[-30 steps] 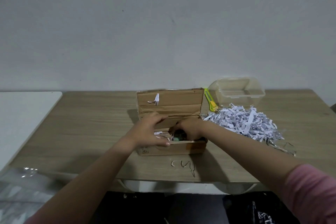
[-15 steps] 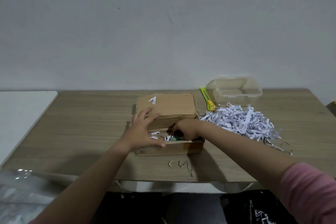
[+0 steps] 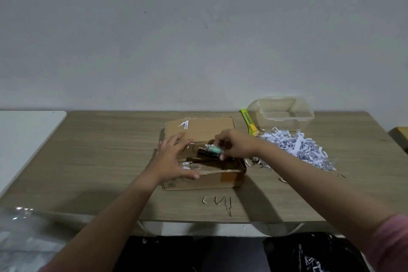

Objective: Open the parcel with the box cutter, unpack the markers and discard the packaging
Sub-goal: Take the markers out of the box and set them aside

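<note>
An open cardboard parcel [image 3: 212,180] lies mid-table, its lid [image 3: 209,127] folded back flat. My right hand [image 3: 237,147] grips a bundle of markers [image 3: 213,151], a green-capped one on top and dark ones beneath, just above the box. With fingers spread, my left hand [image 3: 173,159] presses on the box's left side. The yellow-green box cutter [image 3: 248,122] lies behind the box to the right. A pile of shredded white paper [image 3: 295,150] sits right of the box.
A clear plastic container [image 3: 281,115] stands at the back right. Paper scraps [image 3: 217,202] lie near the wooden table's front edge [image 3: 88,212]. A white surface [image 3: 24,130] adjoins on the left, clear plastic [image 3: 19,240] at lower left, a dark bag [image 3: 309,254] below.
The lid has dropped from upright to flat. My right hand has risen out of the box with the markers. My left hand has spread over the box's left side.
</note>
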